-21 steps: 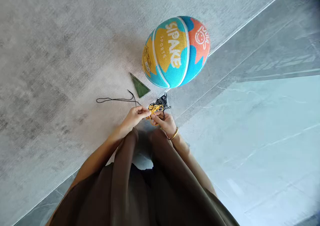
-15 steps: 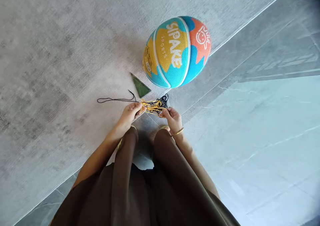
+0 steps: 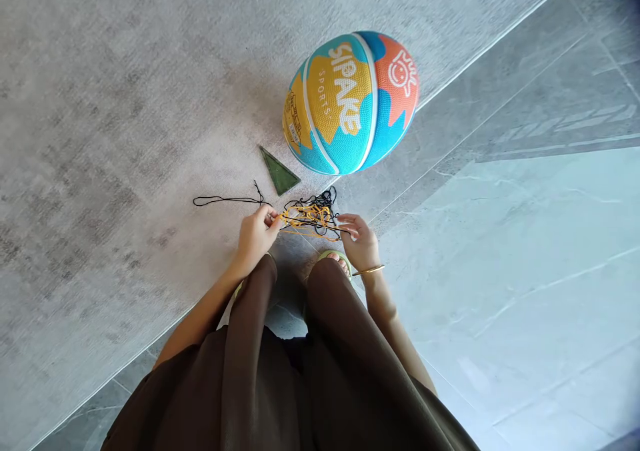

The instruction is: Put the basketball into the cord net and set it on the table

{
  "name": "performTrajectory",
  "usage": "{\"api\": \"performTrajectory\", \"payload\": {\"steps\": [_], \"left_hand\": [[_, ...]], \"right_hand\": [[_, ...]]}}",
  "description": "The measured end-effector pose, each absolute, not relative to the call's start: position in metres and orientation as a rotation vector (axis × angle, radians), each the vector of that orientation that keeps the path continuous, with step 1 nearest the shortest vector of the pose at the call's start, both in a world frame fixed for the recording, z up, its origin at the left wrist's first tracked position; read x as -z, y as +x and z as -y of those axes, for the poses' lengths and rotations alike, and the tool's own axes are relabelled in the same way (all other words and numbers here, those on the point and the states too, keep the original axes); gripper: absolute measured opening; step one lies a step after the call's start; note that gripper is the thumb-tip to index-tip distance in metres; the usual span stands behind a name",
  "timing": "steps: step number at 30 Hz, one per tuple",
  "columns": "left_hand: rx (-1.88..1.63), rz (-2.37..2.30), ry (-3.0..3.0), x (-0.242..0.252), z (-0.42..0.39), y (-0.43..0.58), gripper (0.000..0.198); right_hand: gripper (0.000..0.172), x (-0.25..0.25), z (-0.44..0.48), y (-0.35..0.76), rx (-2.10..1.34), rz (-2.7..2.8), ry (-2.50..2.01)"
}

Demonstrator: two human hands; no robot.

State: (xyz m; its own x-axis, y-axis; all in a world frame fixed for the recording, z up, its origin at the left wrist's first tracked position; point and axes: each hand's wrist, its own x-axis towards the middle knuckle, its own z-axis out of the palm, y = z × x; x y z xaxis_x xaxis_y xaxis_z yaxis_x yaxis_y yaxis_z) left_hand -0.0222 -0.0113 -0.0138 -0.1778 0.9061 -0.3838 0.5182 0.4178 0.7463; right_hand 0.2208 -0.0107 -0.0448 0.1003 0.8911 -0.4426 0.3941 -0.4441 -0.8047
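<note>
Two hands stretch a tangled net of yellow and black cord [image 3: 309,215] between them at the centre of the frame, just above the person's knees. Left hand [image 3: 255,234]: fingertips pinched on the net's left end, where yellow strands gather. Right hand [image 3: 361,239]: fingers closed on the net's right end, with thin strands running out from under them; a gold bangle [image 3: 369,270] sits at the wrist. The net hangs slack in the middle and is spread wider than either hand.

Handling, as a judgement: the cord looks thin, soft and very light, with no stiffness of its own, so it will sag, twist and snag on itself wherever it is not held taut. It is not fragile, but loops can slip through loose fingers, and pulling on a single strand would tighten knots. Holds are best taken at the gathered ends or along an outer rim loop, several strands pinched together, rather than in the tangled middle.

A loose black drawstring [image 3: 227,200] trails from the net towards the left of the frame, lying on the grey carpet [image 3: 100,104]. Above the net, a green triangular piece [image 3: 279,171] lies flat, and beyond it, upper centre, rests a multicoloured basketball [image 3: 350,101], apart from both hands. Pale floor tiles [image 3: 500,251] fill the right of the frame.
</note>
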Motion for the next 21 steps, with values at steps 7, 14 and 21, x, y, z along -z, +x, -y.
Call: {"api": "performTrajectory", "payload": {"steps": [7, 14, 21], "left_hand": [[-0.912, -1.837, 0.842, -0.004, -0.002, -0.051, 0.016], [-0.774, -2.011, 1.324, -0.007, -0.007, -0.051, 0.005], [-0.868, -1.507, 0.659, 0.002, -0.006, -0.043, 0.016]], "right_hand": [[0.024, 0.028, 0.006, 0.236, -1.159, 1.342, -1.981], [0.01, 0.026, 0.005, 0.235, -1.637, 1.05, -1.55], [0.03, 0.022, 0.013, 0.221, -1.969, 0.618, -1.278]]}}
